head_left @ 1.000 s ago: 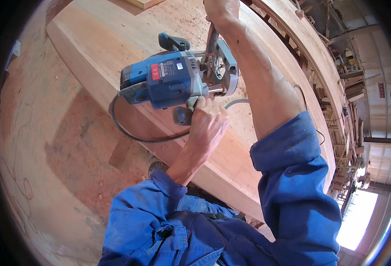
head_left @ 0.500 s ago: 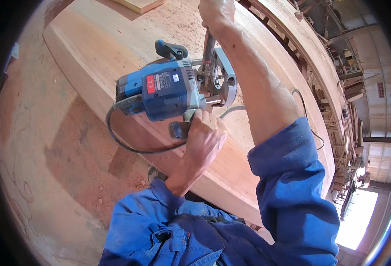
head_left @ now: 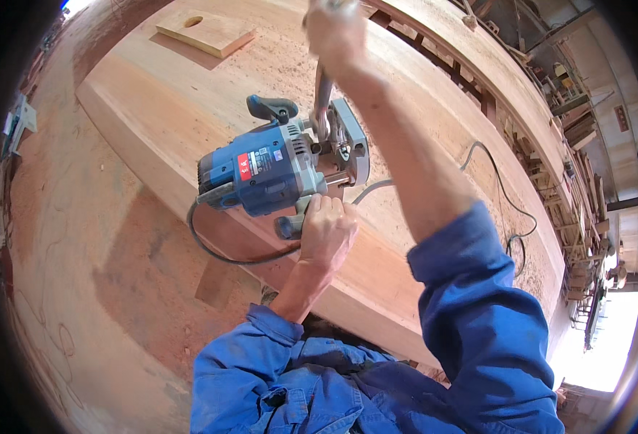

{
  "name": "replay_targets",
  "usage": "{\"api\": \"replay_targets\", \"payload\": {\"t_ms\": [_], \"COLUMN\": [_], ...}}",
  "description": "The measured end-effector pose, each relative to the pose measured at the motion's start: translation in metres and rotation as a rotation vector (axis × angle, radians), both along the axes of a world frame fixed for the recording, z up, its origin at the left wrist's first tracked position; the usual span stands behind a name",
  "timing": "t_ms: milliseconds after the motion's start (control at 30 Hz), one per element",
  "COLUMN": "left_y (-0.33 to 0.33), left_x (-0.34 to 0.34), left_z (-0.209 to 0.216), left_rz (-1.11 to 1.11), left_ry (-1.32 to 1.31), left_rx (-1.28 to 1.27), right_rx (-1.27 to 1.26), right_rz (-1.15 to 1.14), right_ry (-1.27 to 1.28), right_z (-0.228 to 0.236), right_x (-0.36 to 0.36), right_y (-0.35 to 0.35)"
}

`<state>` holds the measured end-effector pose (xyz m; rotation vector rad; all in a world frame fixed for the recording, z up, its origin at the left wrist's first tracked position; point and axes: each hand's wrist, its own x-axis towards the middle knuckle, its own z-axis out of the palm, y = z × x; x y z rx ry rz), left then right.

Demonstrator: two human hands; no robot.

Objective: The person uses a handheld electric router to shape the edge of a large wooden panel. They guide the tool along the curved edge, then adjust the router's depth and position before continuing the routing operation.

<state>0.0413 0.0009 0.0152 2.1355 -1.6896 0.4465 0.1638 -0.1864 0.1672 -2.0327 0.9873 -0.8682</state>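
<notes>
A blue plunge router lies on its side on a large wooden slab, its grey base toward the right. My left hand is closed on the router beside its near handle; the fingertips are partly hidden against the body. My right hand, blurred, reaches to the far side and grips a metal wrench. The wrench's lower end sits at the router's collet area, between motor and base. Its upper end is mostly hidden in my fist.
A small board with a round hole lies on the slab's far left. The black cord loops across the slab at right. Sawdust covers the slab and the floor. Stacked timber stands along the right.
My right hand has shifted slightly left and up, and the wrench has turned with it. The view has moved, showing more of the holed board and cord. My left hand keeps its hold.
</notes>
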Motion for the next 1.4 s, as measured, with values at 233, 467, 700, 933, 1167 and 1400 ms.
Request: {"api": "replay_targets", "payload": {"t_ms": [233, 467, 700, 933, 1167, 1400], "left_y": [0.016, 0.033, 0.048, 0.046, 0.002, -0.089], "left_x": [-0.001, 0.027, 0.051, 0.1, 0.162, 0.219], "left_z": [0.0, 0.033, 0.048, 0.087, 0.105, 0.081], "left_rz": [-0.111, -0.469, -0.638, -0.539, 0.016, 0.034], "left_ry": [0.124, 0.505, 0.693, 1.01, 0.734, 0.552], "left_rx": [0.076, 0.123, 0.141, 0.065, -0.066, 0.433], "right_rx": [0.009, -0.266, -0.147, -0.108, 0.748, 1.226], "right_rz": [0.277, 0.175, 0.198, 0.33, -0.074, -0.108], "right_ry": [0.116, 0.451, 0.702, 0.507, -0.116, -0.376], "right_z": [0.056, -0.087, -0.164, -0.152, -0.134, -0.175], "right_x": [-0.177, -0.267, -0.3, -0.306, -0.278, -0.258], "right_y": [0.021, 0.105, 0.16, 0.164, 0.12, 0.113]}}
